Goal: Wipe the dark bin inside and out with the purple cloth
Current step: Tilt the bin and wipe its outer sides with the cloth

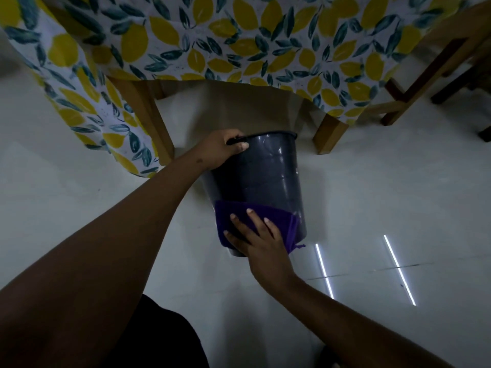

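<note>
The dark bin (268, 176) is tipped over above the pale floor, its rim pointing away from me toward the table and its base toward me. My left hand (223, 150) grips the rim at the far left side. The purple cloth (276, 219) is spread over the lower outer wall near the base. My right hand (255, 237) lies flat on the cloth with fingers spread, pressing it against the bin. The bin's inside is hidden from here.
A table draped in a lemon-print cloth (239, 43) stands just behind the bin, with wooden legs (148, 120) left and right (329, 134). A wooden chair frame (425, 75) is at the upper right. Light strips reflect on the tiled floor (372, 208).
</note>
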Tool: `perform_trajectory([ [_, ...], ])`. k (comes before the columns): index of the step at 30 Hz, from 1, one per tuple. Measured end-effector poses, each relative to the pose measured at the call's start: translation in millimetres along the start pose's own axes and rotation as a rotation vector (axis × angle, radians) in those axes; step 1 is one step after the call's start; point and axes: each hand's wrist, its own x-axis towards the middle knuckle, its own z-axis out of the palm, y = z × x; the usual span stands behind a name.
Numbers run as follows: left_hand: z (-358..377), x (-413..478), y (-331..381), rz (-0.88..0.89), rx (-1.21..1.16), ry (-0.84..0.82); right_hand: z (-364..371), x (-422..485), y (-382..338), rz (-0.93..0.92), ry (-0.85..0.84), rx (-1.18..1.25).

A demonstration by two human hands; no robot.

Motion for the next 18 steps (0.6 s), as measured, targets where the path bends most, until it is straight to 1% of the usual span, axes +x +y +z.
perform_trajectory([
  [2, -1.3, -1.7, 2.2, 0.001, -0.005, -0.007, -6.0, 6.1, 8.7, -0.073, 0.020, -0.016],
  [3, -2.3, -3.0, 2.8, 0.000, -0.003, -0.004, -11.5, 9.9, 15.3, -0.061, 0.051, 0.005],
  [4, -2.9, -4.2, 2.7, 0.000, -0.002, 0.000, -17.0, 14.4, 22.8, 0.000, 0.084, 0.038],
  [6, -3.9, -6.2, 2.2, 0.003, 0.006, -0.002, -26.2, 25.1, 38.3, 0.217, 0.162, 0.151],
  [8, -5.1, -8.4, 2.2, 0.005, 0.017, -0.017, -30.6, 33.9, 52.1, 0.452, 0.252, 0.355],
  [9, -6.3, -9.6, 2.1, 0.003, 0.012, -0.024, -30.4, 36.4, 56.7, 0.543, 0.283, 0.464],
  [10, -8.5, -10.5, 1.9, 0.000, 0.006, -0.030, -29.7, 37.4, 59.4, 0.597, 0.304, 0.541],
  [11, -10.6, -11.3, 1.8, -0.002, 0.011, -0.040, -28.7, 36.7, 59.5, 0.610, 0.318, 0.567],
  [13, -14.1, -9.9, 2.0, 0.000, 0.051, -0.054, -26.9, 30.9, 51.6, 0.569, 0.313, 0.517],
  [16, -11.3, -5.1, 9.1, 0.000, 0.082, -0.046, -21.5, 16.8, 25.3, 0.413, 0.240, 0.319],
  [18, -5.0, -1.6, 14.5, -0.006, 0.103, -0.038, -15.2, 7.3, 8.3, 0.296, 0.222, 0.215],
])
